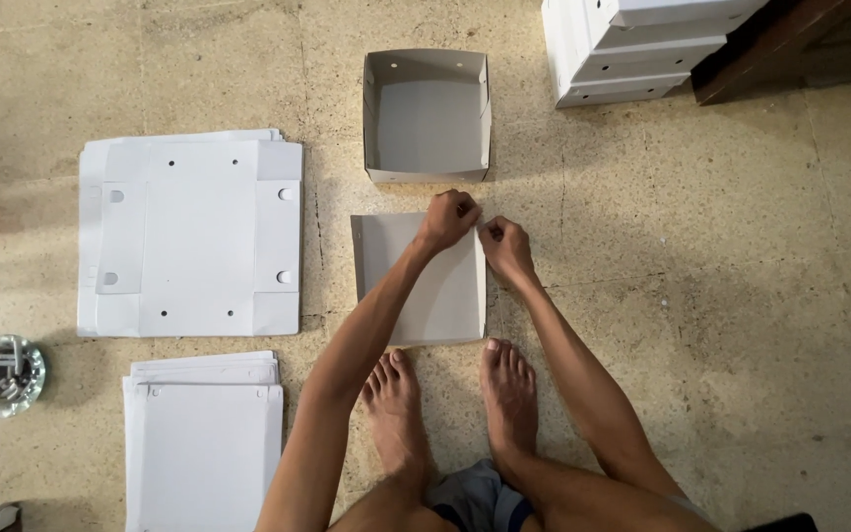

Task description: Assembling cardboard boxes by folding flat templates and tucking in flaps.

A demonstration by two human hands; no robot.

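Note:
A partly folded white cardboard box (425, 286) lies on the floor just in front of my bare feet. My left hand (448, 218) pinches its far right corner with closed fingers. My right hand (504, 246) grips the same corner from the right side, fingers closed on the cardboard flap. The two hands nearly touch. A finished open-top box (426, 116) of the same cardboard stands just beyond them, empty and upright.
A stack of flat white box blanks (191, 236) lies at the left, another stack (204, 443) nearer me. Finished boxes (627, 49) are piled at the top right beside dark wood (780, 44). A glass dish (2, 374) sits at the far left.

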